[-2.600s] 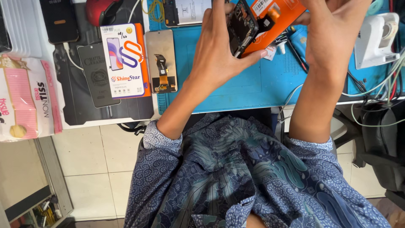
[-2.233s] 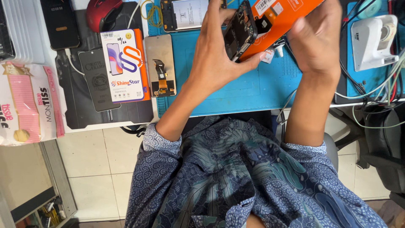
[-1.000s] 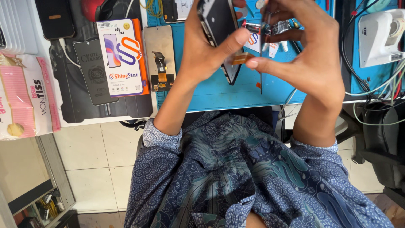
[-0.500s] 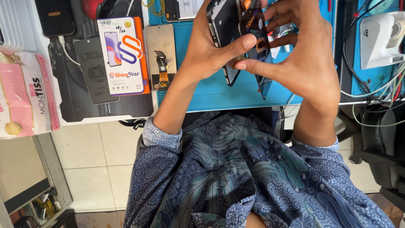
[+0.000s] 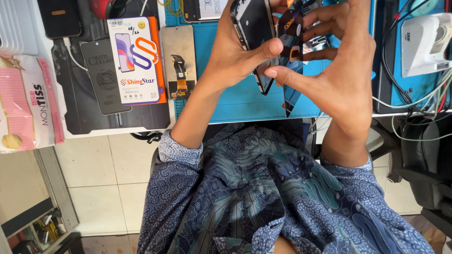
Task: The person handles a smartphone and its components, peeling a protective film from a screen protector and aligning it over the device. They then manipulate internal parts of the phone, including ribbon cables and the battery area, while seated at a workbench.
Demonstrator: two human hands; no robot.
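I saw both hands up over the blue work mat [image 5: 235, 101], at the top edge of the head view. My left hand [image 5: 233, 61] gripped a dark phone screen panel [image 5: 254, 21], thumb pressed across its lower part, fingers wrapped behind it; the panel stood tilted, its top cut off by the frame. My right hand [image 5: 341, 77] was just beside it, thumb and fingers pinching a thin dark sheet w/ orange marks [image 5: 289, 42], which hung down to a point over the mat. The two thumbs were nearly touching. Couldn't tell whether the sheet was stuck to the panel or only lying against it.

Left of the hands, on the mat, lay a spare display panel face down w/ its flex cable [image 5: 178, 61] showing. Next to that was an orange and white screen-part box [image 5: 136, 59], partly on top of a black screen protector pack [image 5: 102, 75]. Further left sat a pink and white tissue pack [image 5: 28, 106], near the desk edge. A black phone [image 5: 59, 18] lay in the top left corner. To the right, well apart from the hands, stood a white device [image 5: 423, 42] w/ a tangle of wires [image 5: 414, 101] below it. My patterned blue shirt [image 5: 263, 197] filled the lower part.
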